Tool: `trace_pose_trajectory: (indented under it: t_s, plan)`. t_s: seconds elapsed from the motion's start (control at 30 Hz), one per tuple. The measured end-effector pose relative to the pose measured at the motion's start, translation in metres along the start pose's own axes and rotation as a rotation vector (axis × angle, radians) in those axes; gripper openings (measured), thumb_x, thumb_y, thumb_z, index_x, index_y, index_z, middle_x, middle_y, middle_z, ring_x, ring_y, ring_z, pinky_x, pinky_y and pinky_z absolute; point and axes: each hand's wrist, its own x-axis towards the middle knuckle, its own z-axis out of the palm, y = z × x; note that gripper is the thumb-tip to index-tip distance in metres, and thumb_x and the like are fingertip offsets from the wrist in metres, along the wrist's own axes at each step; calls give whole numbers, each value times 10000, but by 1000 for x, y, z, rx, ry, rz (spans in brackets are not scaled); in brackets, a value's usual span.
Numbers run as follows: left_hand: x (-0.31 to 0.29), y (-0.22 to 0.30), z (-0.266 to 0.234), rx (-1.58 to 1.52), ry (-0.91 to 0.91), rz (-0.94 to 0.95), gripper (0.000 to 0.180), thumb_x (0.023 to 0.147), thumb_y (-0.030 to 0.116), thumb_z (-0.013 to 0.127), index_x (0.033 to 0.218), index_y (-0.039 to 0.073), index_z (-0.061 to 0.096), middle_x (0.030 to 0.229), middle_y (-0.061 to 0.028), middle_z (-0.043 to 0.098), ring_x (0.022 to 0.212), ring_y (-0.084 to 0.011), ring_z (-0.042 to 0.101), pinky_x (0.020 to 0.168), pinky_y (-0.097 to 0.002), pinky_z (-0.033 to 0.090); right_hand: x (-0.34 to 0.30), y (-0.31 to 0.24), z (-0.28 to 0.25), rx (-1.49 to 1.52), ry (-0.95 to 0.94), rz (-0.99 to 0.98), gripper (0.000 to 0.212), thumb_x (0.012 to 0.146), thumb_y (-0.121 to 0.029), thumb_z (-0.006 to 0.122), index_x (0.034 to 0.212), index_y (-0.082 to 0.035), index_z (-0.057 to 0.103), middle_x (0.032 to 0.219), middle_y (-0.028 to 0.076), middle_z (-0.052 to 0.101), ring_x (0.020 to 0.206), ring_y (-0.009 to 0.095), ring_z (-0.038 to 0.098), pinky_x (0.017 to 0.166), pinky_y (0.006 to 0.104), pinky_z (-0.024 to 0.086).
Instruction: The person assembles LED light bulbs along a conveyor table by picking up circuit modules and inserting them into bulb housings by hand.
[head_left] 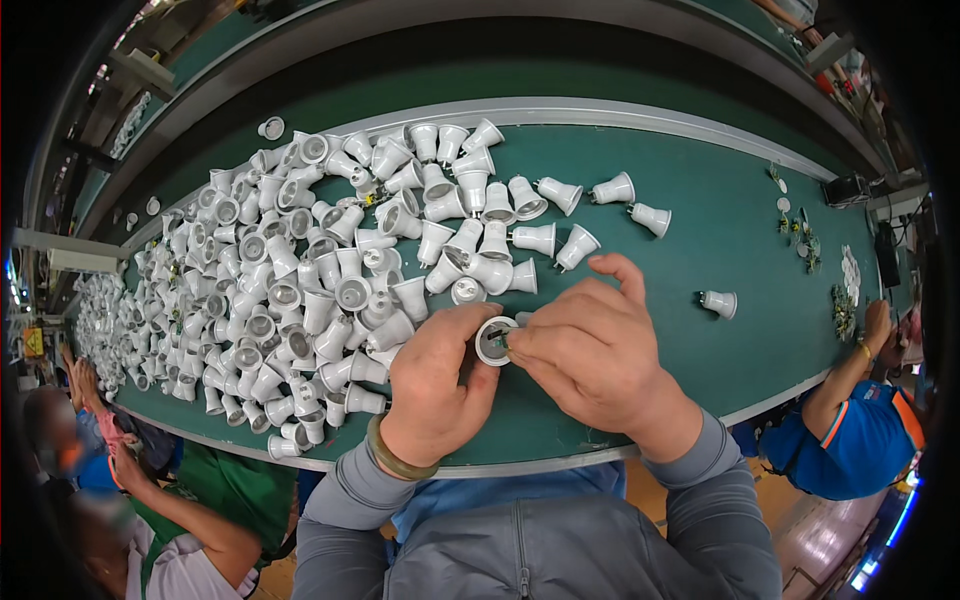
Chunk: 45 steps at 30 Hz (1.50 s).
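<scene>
My left hand (432, 385) is closed around a white bulb housing (488, 352), a cup shape whose round open mouth faces up. At that mouth, the thumb and fingers of my right hand (590, 350) pinch a small green circuit board (499, 337), mostly hidden by the fingertips and partly inside the cup. Just beyond my hands lie more white bulb housings (490, 272), some showing two-pin bases. A dark bangle (398, 452) circles my left wrist.
A heap of white bulb housings (285, 295) covers the left of the green bench (620, 270). One single housing (717, 304) lies to the right. Loose small circuit boards (803, 240) lie at the far right. Co-workers sit at both sides; one wears a blue shirt (850, 440).
</scene>
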Motion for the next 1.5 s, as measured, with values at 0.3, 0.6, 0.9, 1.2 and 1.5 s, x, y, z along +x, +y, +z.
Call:
trace_pose_trajectory:
  t_s: [0.3,0.6,0.9,1.2,1.5]
  plan:
    - [-1,-1,2,19,14,13,307,825,-3,713,1127,-4,660,981,-115,711,785,-198,687,677,-291,543,-1,0,3,-3,15,0,161,722,-104,788,832,-160,685,809,-57,626,757,162,595,908,441,390]
    - [2,-2,6,12,12,52,396,777,-94,706,1154,4,634,913,-102,662,672,-200,630,570,-297,506,-3,3,7,-8,9,36,157,731,-88,760,852,-142,674,847,-30,615,808,198,588,892,439,403]
    - [-1,-3,5,9,-6,8,264,870,41,741,1117,-3,660,954,-88,718,682,-136,627,617,-266,515,-1,0,4,20,-10,49,143,727,-90,750,840,-146,683,894,-28,632,842,203,591,883,443,399]
    - [1,1,3,-47,-48,-17,333,816,-59,727,1131,23,659,899,-110,692,702,-220,676,616,-314,538,-3,3,5,24,-18,54,128,737,-100,751,833,-170,701,922,-43,636,878,190,593,875,428,372]
    - [0,-5,0,-72,-81,40,357,807,-82,693,1144,26,651,927,-148,696,789,-333,695,677,-368,563,-1,1,5,22,-88,1,168,725,-139,811,866,-166,723,969,-20,636,854,196,575,894,438,360]
